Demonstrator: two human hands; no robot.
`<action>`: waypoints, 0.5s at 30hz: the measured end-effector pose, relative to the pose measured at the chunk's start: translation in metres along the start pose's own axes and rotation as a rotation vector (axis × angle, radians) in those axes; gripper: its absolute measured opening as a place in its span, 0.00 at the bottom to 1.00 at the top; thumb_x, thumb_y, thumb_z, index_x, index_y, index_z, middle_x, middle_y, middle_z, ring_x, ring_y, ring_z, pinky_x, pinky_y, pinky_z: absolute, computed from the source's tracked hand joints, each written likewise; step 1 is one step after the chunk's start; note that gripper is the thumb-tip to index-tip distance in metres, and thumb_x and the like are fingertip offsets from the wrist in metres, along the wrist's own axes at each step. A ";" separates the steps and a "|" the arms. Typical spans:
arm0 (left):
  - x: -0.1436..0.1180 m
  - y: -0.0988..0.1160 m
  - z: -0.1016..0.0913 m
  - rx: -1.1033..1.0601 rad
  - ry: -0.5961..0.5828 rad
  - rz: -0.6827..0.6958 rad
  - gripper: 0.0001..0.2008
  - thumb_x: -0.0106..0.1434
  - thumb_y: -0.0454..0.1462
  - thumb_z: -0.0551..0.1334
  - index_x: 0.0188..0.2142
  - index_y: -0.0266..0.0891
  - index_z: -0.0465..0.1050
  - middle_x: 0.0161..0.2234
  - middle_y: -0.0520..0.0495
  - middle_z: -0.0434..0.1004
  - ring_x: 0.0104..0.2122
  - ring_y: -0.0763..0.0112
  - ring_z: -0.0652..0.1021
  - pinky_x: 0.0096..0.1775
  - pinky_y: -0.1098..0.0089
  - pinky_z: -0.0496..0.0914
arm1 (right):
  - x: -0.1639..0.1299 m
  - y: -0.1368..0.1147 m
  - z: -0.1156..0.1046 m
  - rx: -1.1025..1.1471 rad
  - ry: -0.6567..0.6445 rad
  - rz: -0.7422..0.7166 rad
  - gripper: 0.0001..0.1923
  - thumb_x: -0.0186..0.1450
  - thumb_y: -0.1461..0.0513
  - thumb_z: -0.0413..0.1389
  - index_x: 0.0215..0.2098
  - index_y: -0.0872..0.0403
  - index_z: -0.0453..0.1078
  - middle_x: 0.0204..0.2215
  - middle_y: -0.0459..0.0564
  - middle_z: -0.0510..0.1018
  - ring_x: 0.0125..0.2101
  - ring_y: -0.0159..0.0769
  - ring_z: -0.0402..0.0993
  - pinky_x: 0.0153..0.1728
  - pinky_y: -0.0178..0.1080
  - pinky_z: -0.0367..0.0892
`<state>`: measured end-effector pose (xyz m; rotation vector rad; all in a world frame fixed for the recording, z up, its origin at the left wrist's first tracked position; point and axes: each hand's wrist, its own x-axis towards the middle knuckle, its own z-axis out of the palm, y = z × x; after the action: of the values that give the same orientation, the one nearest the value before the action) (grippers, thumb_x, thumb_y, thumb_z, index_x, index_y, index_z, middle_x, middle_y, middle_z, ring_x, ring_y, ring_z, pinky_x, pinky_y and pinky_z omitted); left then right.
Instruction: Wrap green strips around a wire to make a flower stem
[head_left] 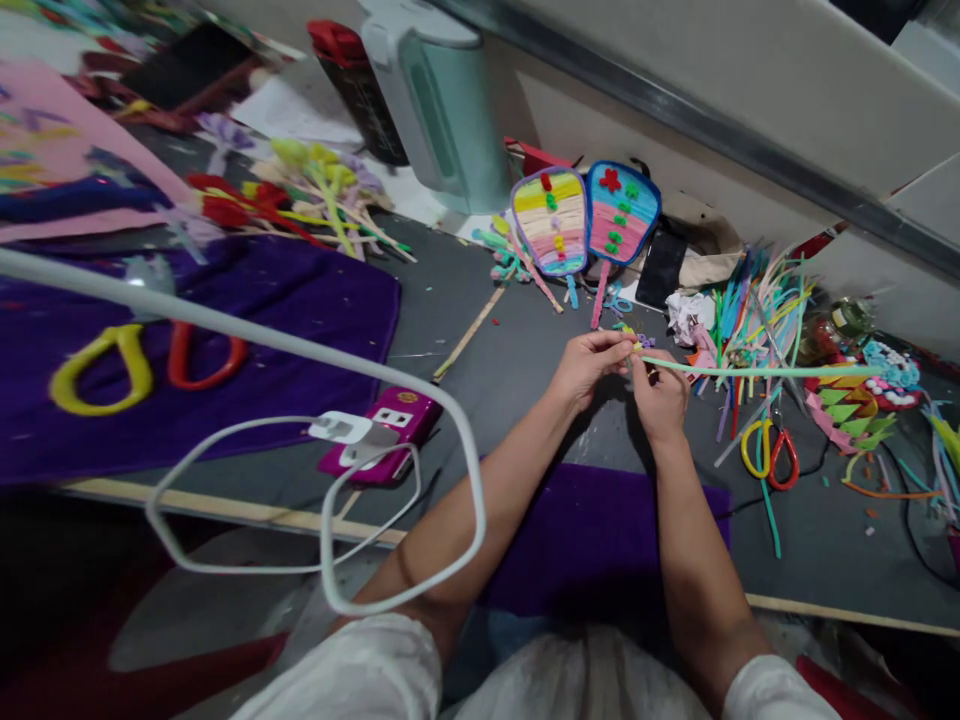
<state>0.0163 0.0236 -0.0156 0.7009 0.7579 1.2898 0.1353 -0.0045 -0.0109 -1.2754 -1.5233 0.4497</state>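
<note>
Both my hands meet over the dark grey table, fingertips pinched together. From between them a pale green pipe cleaner (765, 371) stretches out to the right. My left hand (592, 362) is closed at its near end, where a small yellow bit shows at the fingertips. My right hand (660, 398) grips the green stem close beside it. The fingers partly hide what lies between them. Just beyond the hands lie small green and purple pieces. Two fan-shaped crafts, one yellow-and-pink striped (551, 222) and one blue-edged (622, 215), lean at the back.
Loose pipe cleaners (765, 300) pile up on the right, with red-and-yellow scissors (770, 455) in front. A white cable (300, 345) loops across the left foreground above a magenta power strip (382, 435). More scissors (142, 365) lie on purple cloth (322, 300). A teal pitcher (450, 110) stands behind.
</note>
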 end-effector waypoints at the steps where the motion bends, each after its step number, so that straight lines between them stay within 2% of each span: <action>1: 0.001 -0.001 -0.001 0.009 0.016 0.005 0.17 0.41 0.40 0.74 0.30 0.33 0.79 0.33 0.44 0.78 0.25 0.77 0.73 0.27 0.74 0.70 | 0.000 0.001 0.000 -0.015 -0.006 -0.023 0.10 0.62 0.56 0.54 0.33 0.53 0.74 0.33 0.49 0.79 0.36 0.35 0.73 0.42 0.39 0.67; 3: 0.002 -0.001 -0.003 0.025 0.028 0.010 0.16 0.41 0.41 0.74 0.29 0.33 0.79 0.34 0.43 0.79 0.24 0.78 0.73 0.27 0.74 0.70 | 0.000 0.001 0.001 0.031 -0.021 0.009 0.11 0.62 0.56 0.54 0.33 0.53 0.74 0.33 0.49 0.79 0.35 0.35 0.74 0.42 0.39 0.67; 8: 0.003 0.002 -0.004 0.065 0.001 0.042 0.15 0.42 0.42 0.73 0.26 0.33 0.78 0.34 0.43 0.78 0.23 0.78 0.72 0.28 0.72 0.69 | 0.003 0.001 0.003 0.312 -0.052 0.238 0.11 0.58 0.55 0.58 0.31 0.55 0.74 0.29 0.47 0.79 0.31 0.33 0.73 0.37 0.38 0.68; 12: 0.003 0.005 -0.005 0.096 -0.063 0.096 0.14 0.44 0.41 0.73 0.28 0.33 0.79 0.27 0.47 0.77 0.22 0.78 0.70 0.28 0.73 0.67 | 0.005 -0.001 0.003 0.485 -0.093 0.503 0.13 0.53 0.54 0.61 0.29 0.56 0.73 0.22 0.45 0.77 0.22 0.29 0.70 0.25 0.33 0.65; 15: 0.002 0.006 -0.007 0.108 -0.126 0.136 0.12 0.45 0.40 0.72 0.26 0.33 0.78 0.28 0.46 0.77 0.22 0.79 0.69 0.28 0.73 0.66 | 0.005 -0.002 0.001 0.572 -0.156 0.655 0.15 0.51 0.53 0.62 0.28 0.56 0.72 0.19 0.44 0.76 0.18 0.28 0.68 0.19 0.30 0.61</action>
<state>0.0071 0.0268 -0.0147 0.9259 0.6904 1.3203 0.1339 -0.0005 -0.0078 -1.2605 -0.9475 1.3283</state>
